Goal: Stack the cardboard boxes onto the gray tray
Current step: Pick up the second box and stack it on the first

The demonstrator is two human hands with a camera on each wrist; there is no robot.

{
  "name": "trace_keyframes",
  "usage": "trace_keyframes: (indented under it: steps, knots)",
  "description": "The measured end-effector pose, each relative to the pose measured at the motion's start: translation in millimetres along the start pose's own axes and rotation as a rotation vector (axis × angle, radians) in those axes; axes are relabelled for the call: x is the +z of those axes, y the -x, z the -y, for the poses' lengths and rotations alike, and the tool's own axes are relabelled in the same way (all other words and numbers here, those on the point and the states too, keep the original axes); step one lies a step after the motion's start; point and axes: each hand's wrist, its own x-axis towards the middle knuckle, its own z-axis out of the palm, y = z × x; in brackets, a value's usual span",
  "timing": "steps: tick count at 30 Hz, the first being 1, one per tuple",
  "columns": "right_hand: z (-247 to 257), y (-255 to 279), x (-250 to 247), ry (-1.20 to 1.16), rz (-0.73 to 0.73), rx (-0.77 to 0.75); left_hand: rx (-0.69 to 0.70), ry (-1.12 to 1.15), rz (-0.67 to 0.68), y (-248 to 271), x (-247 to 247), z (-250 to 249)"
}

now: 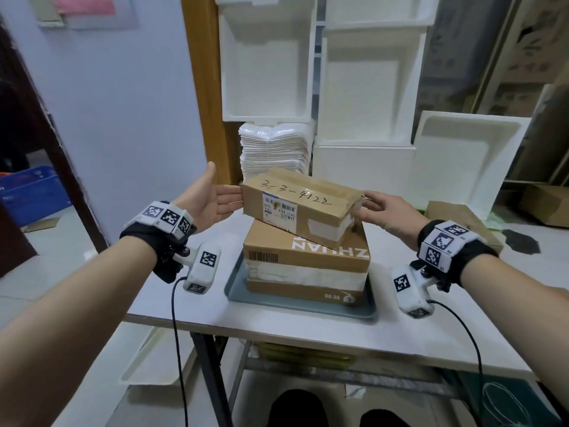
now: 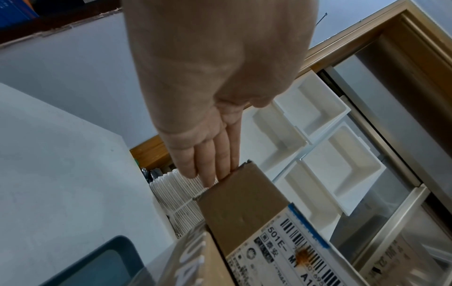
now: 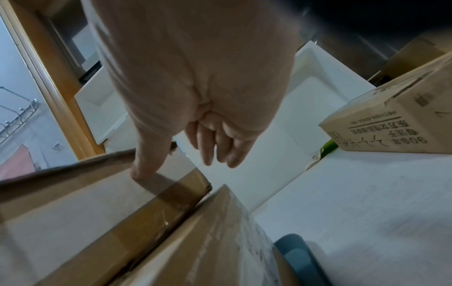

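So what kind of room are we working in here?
Probably a parcel packing or storage room: white foam boxes stacked against the wall, a pile of padded mailers, and labelled cardboard boxes on a gray tray.

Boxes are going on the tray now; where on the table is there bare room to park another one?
Bare table lies left of the gray tray, and right of it, in front of the spare box. Crowded: the tray itself, filled by the bottom box with the tilted top box above.
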Motion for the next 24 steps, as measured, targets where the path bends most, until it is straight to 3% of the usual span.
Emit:
trace_keyframes:
  steps: [4, 9, 18, 24]
  knots:
    - [0, 8, 2, 0.024, -0.124, 0.091, 0.012, -0.001, -0.006, -3, 2, -2]
    - [19, 21, 18, -0.338, -0.186, 0.181, 0.031, -0.019, 0.008, -12, 15, -3]
    - [43, 36, 52, -0.417, -0.141, 0.233, 0.028, -0.056, 0.023, -16, 36, -7]
    - [45, 23, 54, -0.451, -0.19, 0.246, 0.027, -0.054, 0.071, -10, 35, -10]
